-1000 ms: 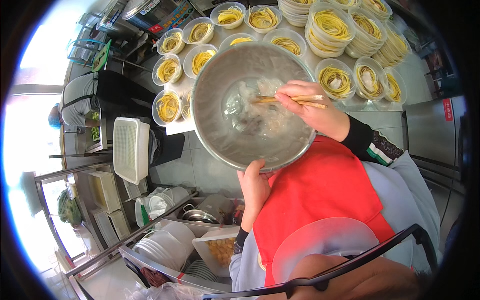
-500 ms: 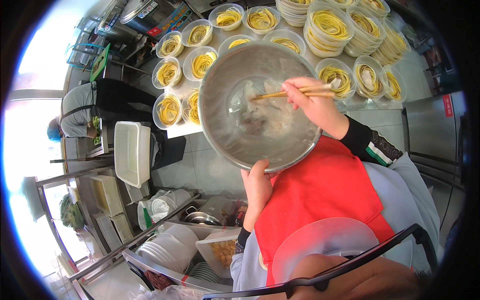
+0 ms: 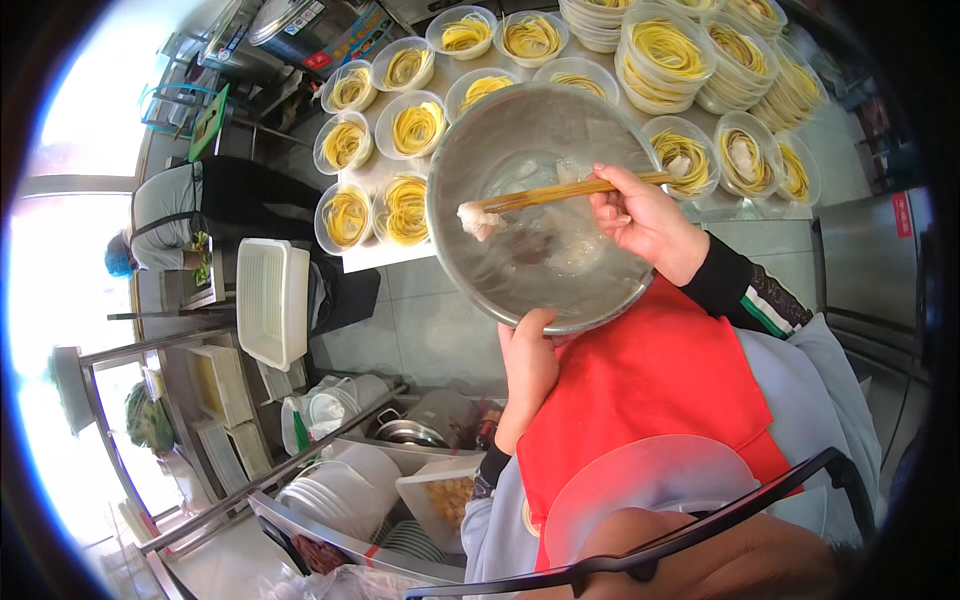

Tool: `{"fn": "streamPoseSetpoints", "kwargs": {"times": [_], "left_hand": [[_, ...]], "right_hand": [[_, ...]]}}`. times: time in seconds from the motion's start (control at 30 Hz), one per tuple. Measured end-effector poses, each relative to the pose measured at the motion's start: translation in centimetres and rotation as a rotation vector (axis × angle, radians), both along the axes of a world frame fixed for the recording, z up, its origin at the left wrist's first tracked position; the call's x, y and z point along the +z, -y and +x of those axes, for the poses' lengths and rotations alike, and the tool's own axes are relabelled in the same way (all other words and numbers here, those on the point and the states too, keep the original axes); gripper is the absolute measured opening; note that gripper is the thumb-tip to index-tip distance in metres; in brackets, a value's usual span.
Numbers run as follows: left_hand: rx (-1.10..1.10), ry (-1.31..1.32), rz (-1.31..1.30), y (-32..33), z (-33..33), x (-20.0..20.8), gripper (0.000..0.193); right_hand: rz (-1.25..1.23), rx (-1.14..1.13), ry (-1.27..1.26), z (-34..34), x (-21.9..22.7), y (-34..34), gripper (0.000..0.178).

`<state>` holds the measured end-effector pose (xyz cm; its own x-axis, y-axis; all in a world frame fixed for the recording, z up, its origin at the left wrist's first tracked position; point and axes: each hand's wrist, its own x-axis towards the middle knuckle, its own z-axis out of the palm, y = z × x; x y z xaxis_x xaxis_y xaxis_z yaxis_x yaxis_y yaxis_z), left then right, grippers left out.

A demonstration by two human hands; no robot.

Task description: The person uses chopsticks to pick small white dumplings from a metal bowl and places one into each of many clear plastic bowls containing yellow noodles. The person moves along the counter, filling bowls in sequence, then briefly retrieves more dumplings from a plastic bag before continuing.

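A large steel bowl [image 3: 590, 118] is tilted in front of me, with some pale wet pieces and cloudy liquid at its bottom. My left hand [image 3: 530, 365] is closed on the near rim, thumb over the edge. In my right hand [image 3: 648, 222] is a pair of wooden chopsticks [image 3: 565, 194], pointing left across the bowl. Their tips pinch a whitish lump that looks like raw meat [image 3: 479, 221], raised near the bowl's left inner wall. Just left of the bowl, a clear plastic bowl of yellow noodles [image 3: 405, 208] stands on the steel table [image 3: 372, 257].
Several more noodle bowls [image 3: 417, 128] cover the table beyond, with stacked ones [image 3: 668, 55] at the far right. A white basket [image 3: 270, 305] stands at left, near a bent-over person [image 3: 165, 212]. Below, a shelf holds plates [image 3: 335, 500] and a steel pot [image 3: 410, 432].
The chopstick tips have risen from the bowl's contents and swung left, now with a whitish lump between them. The steel bowl sits slightly farther right in view; my left hand still grips it.
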<state>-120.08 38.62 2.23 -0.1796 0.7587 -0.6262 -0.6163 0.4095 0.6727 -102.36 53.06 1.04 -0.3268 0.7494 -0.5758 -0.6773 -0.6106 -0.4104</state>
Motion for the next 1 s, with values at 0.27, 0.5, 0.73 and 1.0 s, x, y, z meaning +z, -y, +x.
{"fn": "streamPoseSetpoints", "kwargs": {"times": [0.27,0.5,0.73,1.0], "left_hand": [[0.042,-0.265,0.107,0.6,-1.7,-1.5,0.015],[0.332,-0.088,0.028,1.8,-6.0,-1.8,0.039],[0.383,-0.171,0.078,2.5,-8.1,-1.3,0.041],[0.336,-0.168,0.043,1.2,-6.5,-1.6,0.037]], "right_hand": [[0.142,-0.046,-0.081,4.6,3.1,0.4,0.019],[0.237,-0.197,-0.022,11.2,3.3,0.3,0.017],[0.186,-0.336,-0.008,14.9,1.9,1.0,0.017],[0.208,-0.556,0.147,20.8,-4.2,1.5,0.021]]}}
